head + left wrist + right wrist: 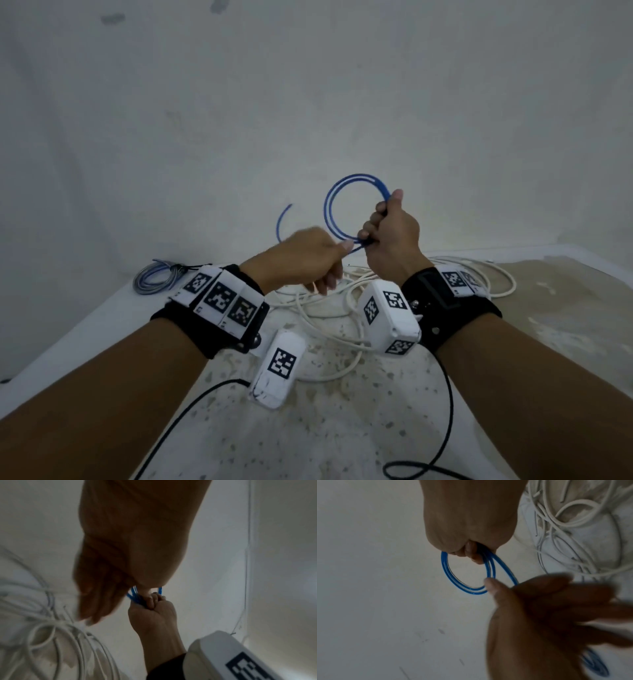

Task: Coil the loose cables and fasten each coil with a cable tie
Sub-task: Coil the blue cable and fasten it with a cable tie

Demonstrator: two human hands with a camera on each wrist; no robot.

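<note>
White table [565, 308], right hand [394, 233] fisted round blue cable [329, 219], left hand [301, 257] pinching it

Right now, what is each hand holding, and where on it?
The right hand grips the blue cable where its loops cross. The left hand pinches the cable's free run beside that grip.

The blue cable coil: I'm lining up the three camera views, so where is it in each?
Head: blue cable coil above centre, held up by the right hand.
Left wrist: only short blue strands at centre, above the right fist.
Right wrist: a loop at centre.
Shared landmark: white cable tangle.
</note>
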